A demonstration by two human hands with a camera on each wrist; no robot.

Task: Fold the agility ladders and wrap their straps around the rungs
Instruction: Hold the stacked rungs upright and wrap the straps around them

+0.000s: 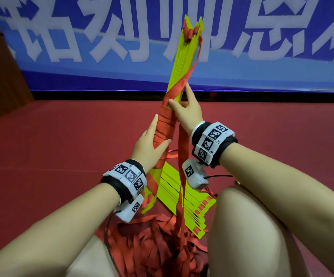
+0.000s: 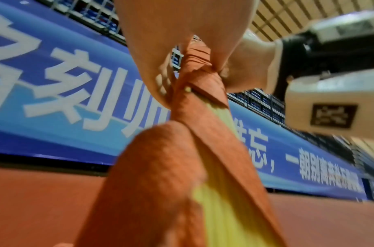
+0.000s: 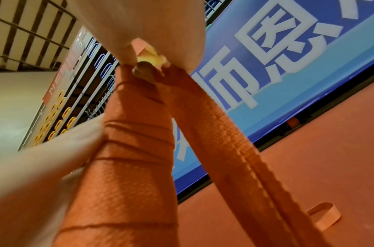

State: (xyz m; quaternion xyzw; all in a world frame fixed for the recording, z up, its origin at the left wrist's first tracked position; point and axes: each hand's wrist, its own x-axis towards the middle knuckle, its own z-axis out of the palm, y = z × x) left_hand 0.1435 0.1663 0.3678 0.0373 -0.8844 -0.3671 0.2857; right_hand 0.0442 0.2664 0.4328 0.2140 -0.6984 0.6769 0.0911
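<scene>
A bundle of yellow ladder rungs (image 1: 184,62) stands nearly upright before me, its lower half wound in red strap (image 1: 165,124). My left hand (image 1: 152,142) grips the wrapped part from the left, thumb across the front. Higher up, my right hand (image 1: 186,108) pinches the strap against the bundle; a loose length of strap (image 1: 183,156) hangs down from it. In the right wrist view the wound strap (image 3: 127,150) fills the middle, and the hanging length (image 3: 224,138) runs beside it. The left wrist view shows the strap-wrapped bundle (image 2: 182,150) close up.
A second stack of yellow rungs (image 1: 182,198) lies on the red floor (image 1: 62,146) between my knees, with a heap of loose red straps (image 1: 152,246) in front of it. A blue banner (image 1: 262,47) lines the far wall. A brown panel (image 1: 0,76) stands at the left.
</scene>
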